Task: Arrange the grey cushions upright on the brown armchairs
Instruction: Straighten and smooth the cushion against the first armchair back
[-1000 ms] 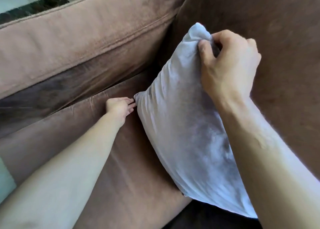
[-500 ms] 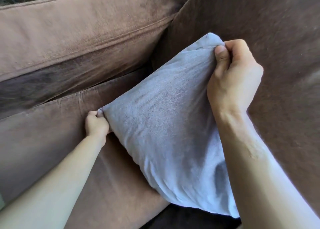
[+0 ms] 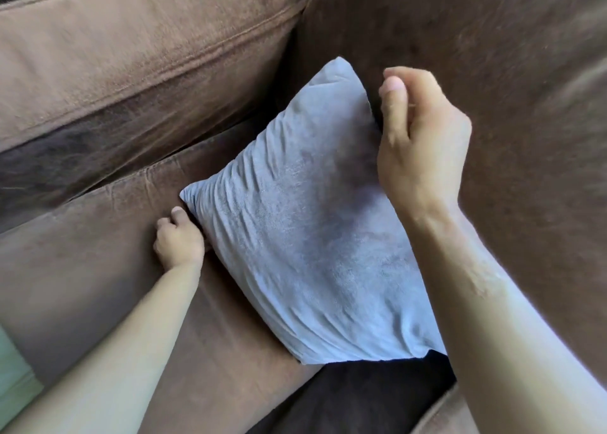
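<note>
A grey cushion (image 3: 305,236) stands tilted on the brown armchair's seat (image 3: 98,269), leaning back against the backrest (image 3: 509,72). My left hand (image 3: 179,240) is curled low at the cushion's left edge, just under its left corner, touching the fabric. Whether its fingers grip the edge is hidden. My right hand (image 3: 420,138) hovers beside the cushion's upper right edge with fingers curled and thumb against them. The cushion's top corner stands free of that hand.
The padded brown armrest (image 3: 131,72) runs along the left and top. A dark gap (image 3: 361,397) opens below the cushion between the seat and the backrest. A pale strip of floor (image 3: 13,377) shows at the far left.
My right hand has let go of the cushion's top corner and pulled slightly away. The left hand slid off the left corner to the edge below it. The cushion settled against the backrest.
</note>
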`<action>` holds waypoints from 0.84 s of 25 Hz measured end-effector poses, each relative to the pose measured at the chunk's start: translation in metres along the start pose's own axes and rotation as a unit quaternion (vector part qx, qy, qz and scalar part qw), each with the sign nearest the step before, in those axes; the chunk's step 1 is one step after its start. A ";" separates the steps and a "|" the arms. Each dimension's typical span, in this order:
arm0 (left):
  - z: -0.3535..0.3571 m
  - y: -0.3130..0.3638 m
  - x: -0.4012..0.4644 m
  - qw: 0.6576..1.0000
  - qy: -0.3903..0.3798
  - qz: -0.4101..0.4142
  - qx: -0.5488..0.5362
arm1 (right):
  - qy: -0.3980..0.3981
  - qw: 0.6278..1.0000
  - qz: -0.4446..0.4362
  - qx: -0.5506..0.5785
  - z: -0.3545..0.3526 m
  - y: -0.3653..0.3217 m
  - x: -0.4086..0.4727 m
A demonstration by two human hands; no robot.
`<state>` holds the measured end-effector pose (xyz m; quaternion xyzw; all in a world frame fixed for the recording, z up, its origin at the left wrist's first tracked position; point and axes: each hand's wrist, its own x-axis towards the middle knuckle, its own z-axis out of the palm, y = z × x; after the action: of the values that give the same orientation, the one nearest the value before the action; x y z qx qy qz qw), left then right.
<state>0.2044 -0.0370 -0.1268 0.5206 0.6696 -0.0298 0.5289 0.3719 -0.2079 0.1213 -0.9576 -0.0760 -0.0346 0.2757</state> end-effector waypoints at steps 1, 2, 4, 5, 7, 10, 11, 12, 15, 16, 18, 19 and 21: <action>-0.004 -0.008 -0.010 0.997 -0.027 -0.057 -0.048 | -0.003 0.999 0.030 -0.017 -0.012 0.005 -0.012; -0.005 -0.017 -0.025 0.989 -0.070 -0.111 -0.074 | -0.015 0.996 0.061 -0.056 -0.023 0.014 -0.026; -0.004 -0.038 -0.058 0.976 -0.143 -0.151 -0.071 | -0.081 0.975 0.121 -0.167 -0.043 0.037 -0.058; -0.003 -0.044 -0.072 0.972 -0.159 -0.153 -0.080 | -0.121 0.960 0.146 -0.207 -0.048 0.047 -0.072; 0.001 -0.057 -0.088 0.964 -0.174 -0.164 -0.118 | -0.150 0.950 0.160 -0.222 -0.049 0.065 -0.090; 0.009 -0.059 -0.098 0.947 -0.181 -0.192 -0.182 | -0.069 0.977 0.125 -0.157 -0.049 0.079 -0.095; 0.012 -0.057 -0.102 0.943 -0.188 -0.190 -0.200 | -0.027 0.986 0.104 -0.128 -0.050 0.081 -0.095; 0.014 -0.055 -0.106 0.943 -0.184 -0.192 -0.197 | 0.008 0.991 0.089 -0.103 -0.053 0.082 -0.096; 0.018 -0.047 -0.118 0.955 -0.178 -0.171 -0.167 | 0.035 0.994 0.078 -0.065 -0.055 0.089 -0.100; 0.016 -0.047 -0.115 0.964 -0.145 -0.155 -0.160 | 0.031 0.995 0.082 -0.056 -0.054 0.091 -0.101; 0.006 -0.041 -0.110 0.992 -0.047 -0.076 -0.086 | 0.057 0.995 0.079 -0.030 -0.052 0.088 -0.105; -0.003 -0.029 -0.108 0.998 0.006 -0.023 -0.065 | 0.076 0.995 0.059 -0.006 -0.049 0.081 -0.109; -0.014 0.004 -0.131 0.970 0.058 0.236 0.012 | 0.051 0.995 0.025 0.080 -0.039 0.064 -0.119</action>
<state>0.1842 -0.1140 -0.0212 0.6708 0.5572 0.1184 0.4749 0.2643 -0.2971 0.1084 -0.9310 -0.0401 -0.0700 0.3559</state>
